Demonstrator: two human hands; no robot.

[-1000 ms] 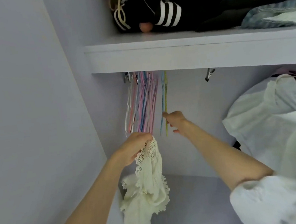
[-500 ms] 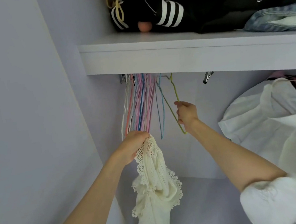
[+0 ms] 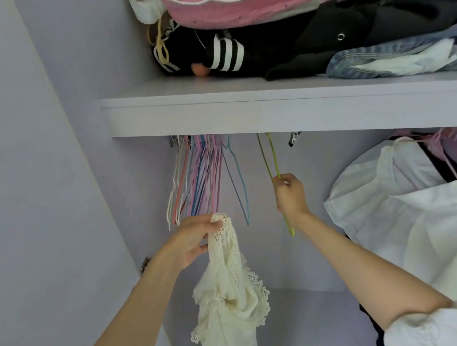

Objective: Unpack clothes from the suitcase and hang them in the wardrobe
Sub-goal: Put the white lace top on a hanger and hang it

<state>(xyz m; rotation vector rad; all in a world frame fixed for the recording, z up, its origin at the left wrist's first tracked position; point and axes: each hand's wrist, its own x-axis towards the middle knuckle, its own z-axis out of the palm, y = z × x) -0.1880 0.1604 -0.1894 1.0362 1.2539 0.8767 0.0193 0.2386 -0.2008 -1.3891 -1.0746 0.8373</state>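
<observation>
Inside the lilac wardrobe, my left hand (image 3: 194, 239) grips the top of a cream lace garment (image 3: 228, 294), which hangs down limp below it. To the right, my right hand (image 3: 289, 194) is closed on a thin yellow-green hanger (image 3: 273, 165). The hanger's hook end disappears under the shelf (image 3: 271, 106), so the rail is hidden. A bunch of empty pink, blue and white hangers (image 3: 197, 181) hangs to the left, with one blue hanger (image 3: 238, 183) slightly apart from it.
White garments (image 3: 407, 224) hang at the right, with pink hangers above them. The shelf carries folded black, pink and denim clothes (image 3: 304, 24). The wardrobe's side wall (image 3: 40, 192) stands close on the left. A metal clip (image 3: 293, 137) hangs under the shelf.
My right hand has pulled the yellow-green hanger away from the bunch, to the right. The camera has tilted up, showing more of the shelf. My left hand still holds the lace garment.
</observation>
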